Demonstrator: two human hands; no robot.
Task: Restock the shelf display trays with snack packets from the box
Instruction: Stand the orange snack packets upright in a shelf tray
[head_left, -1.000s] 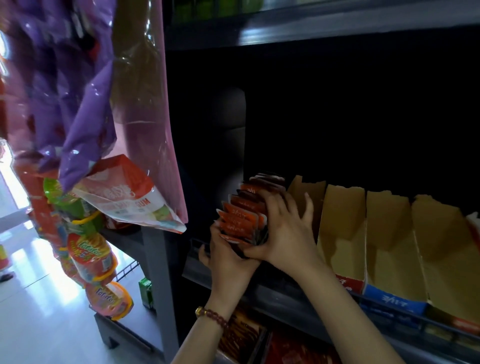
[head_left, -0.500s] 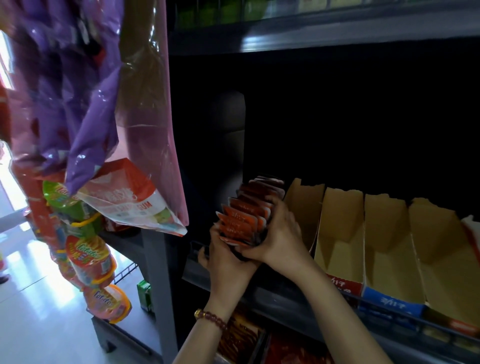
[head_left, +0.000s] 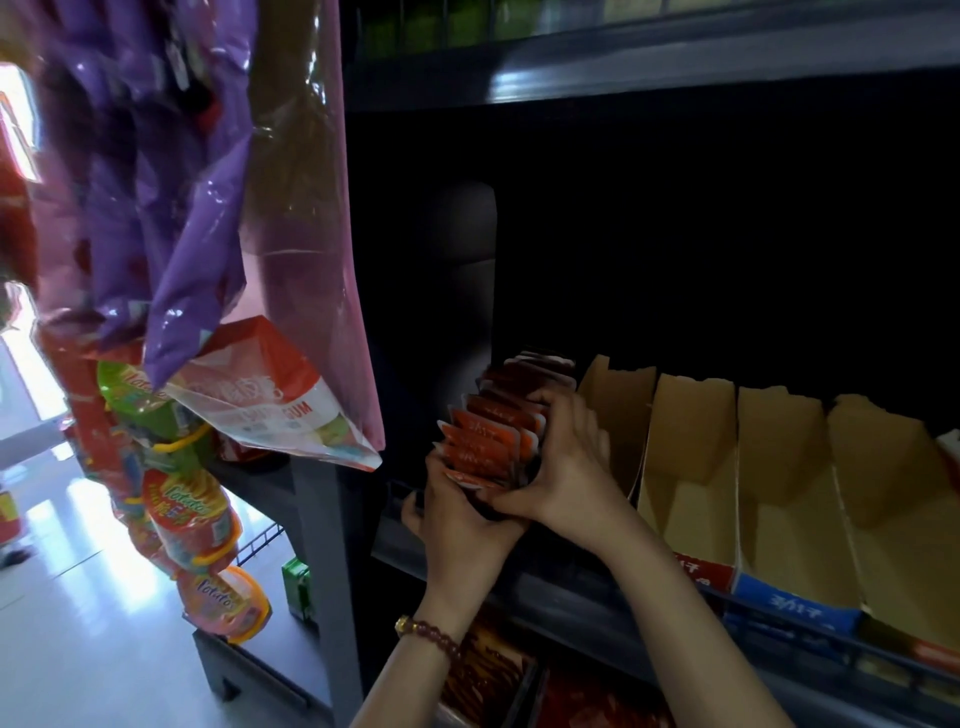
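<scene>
A row of orange-red snack packets (head_left: 491, 434) stands upright in the leftmost display tray on the dark shelf (head_left: 561, 577). My left hand (head_left: 457, 525) cups the front end of the row from below and the left, its fingers curled round it. My right hand (head_left: 563, 467) grips the right side of the row, thumb under the front packets and fingers curled over their tops. The tray itself is mostly hidden behind my hands. No supply box is in view.
To the right stand several cardboard display trays (head_left: 691, 467) with bare interiors, with red and blue fronts. Hanging snack bags (head_left: 171, 218) and Lotato packs (head_left: 192, 514) crowd the left. An upper shelf (head_left: 623, 67) overhangs. More packets fill the shelf below (head_left: 483, 675).
My right hand's fingers have curled down from spread over the packet tops to a tighter hold on the row's right side. The left hand stays put.
</scene>
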